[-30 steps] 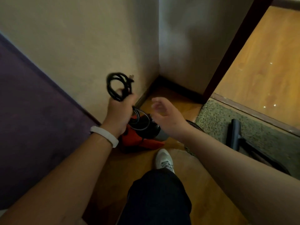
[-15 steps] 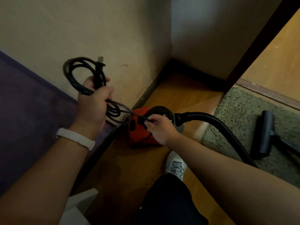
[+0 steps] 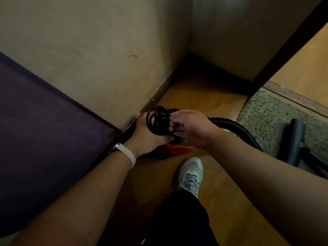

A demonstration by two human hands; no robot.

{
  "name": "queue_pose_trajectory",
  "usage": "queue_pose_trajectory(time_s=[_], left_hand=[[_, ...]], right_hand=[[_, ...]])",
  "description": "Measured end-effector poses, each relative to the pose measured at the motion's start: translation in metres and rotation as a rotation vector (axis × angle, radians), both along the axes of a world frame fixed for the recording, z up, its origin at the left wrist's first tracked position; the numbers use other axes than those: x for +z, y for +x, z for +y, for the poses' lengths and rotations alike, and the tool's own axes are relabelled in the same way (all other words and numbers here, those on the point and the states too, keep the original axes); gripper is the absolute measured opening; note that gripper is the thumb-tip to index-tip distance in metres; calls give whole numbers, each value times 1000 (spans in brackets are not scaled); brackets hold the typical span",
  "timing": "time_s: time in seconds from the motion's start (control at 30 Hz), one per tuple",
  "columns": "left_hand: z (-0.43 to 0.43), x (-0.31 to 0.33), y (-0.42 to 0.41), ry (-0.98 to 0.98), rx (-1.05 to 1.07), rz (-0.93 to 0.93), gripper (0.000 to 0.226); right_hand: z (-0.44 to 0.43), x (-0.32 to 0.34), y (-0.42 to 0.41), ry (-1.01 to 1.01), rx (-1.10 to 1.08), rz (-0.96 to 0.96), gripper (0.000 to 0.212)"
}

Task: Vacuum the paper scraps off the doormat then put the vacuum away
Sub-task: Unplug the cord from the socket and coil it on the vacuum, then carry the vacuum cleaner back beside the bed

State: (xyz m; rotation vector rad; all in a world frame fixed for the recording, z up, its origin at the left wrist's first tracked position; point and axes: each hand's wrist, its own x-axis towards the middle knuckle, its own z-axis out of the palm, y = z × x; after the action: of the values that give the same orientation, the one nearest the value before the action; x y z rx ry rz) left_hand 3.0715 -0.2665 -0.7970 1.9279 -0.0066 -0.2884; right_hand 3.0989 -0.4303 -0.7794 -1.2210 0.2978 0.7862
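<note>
A small red vacuum (image 3: 179,149) sits on the wooden floor by the wall corner, mostly hidden under my hands. My left hand (image 3: 147,135) grips a coiled black power cord (image 3: 159,121) just above it, with the plug prongs poking out at the top of the coil. From the right, my right hand (image 3: 191,126) pinches the cord at the coil's right side. A black ribbed hose (image 3: 236,126) runs right from the vacuum to the black floor nozzle (image 3: 292,142), which lies on the speckled green doormat (image 3: 266,112).
Beige walls meet in a corner with dark skirting (image 3: 209,68) just beyond the vacuum. A purple surface (image 3: 44,130) fills the left. A dark door frame (image 3: 291,39) and a threshold strip (image 3: 298,98) border the mat. My grey shoe (image 3: 190,173) stands behind the vacuum.
My left hand has come down with the coiled cord to just above the vacuum. The right hand has risen from the vacuum top to the coil and now pinches it.
</note>
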Motion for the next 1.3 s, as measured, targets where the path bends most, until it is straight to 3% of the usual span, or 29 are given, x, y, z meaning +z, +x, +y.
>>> queue_pose_trajectory(time_s=[0.17,0.3,0.4,0.5,0.6,0.67,0.8,0.93,1.03,1.17,1.3], left_hand=[[-3,-15,12,62,72,78,28],[1,-18,31,309,100,154,19],[1,-18,45,627,-48,64,13],[-5,-26,59,833,-244,-75,18],[-7,-30,70,807,-276,-53,36],[-7,-30,72,753,-332,26,47],[-18,-34,62,858,-520,53,55],[-30,-41,66,913,-430,58,53],[-34,-45,73,1032,-482,77,48],[-40,-49,83,1060,-475,110,41],[-48,-53,89,1061,-399,67,40]], right_hand=[[-2,-6,10,-27,2,-53,16],[-20,-12,14,-218,28,-154,14],[-50,-21,15,-523,58,-306,13],[-89,-43,14,-972,204,-570,31],[-130,-68,9,-1188,259,-622,50],[-150,-84,3,-1220,318,-547,63],[-165,-111,-9,-1192,346,-540,69],[-166,-125,-6,-1194,264,-573,68],[-173,-140,-6,-1174,262,-551,65],[-192,-164,-20,-1087,140,-391,49],[-215,-192,-48,-1036,-33,-226,53]])
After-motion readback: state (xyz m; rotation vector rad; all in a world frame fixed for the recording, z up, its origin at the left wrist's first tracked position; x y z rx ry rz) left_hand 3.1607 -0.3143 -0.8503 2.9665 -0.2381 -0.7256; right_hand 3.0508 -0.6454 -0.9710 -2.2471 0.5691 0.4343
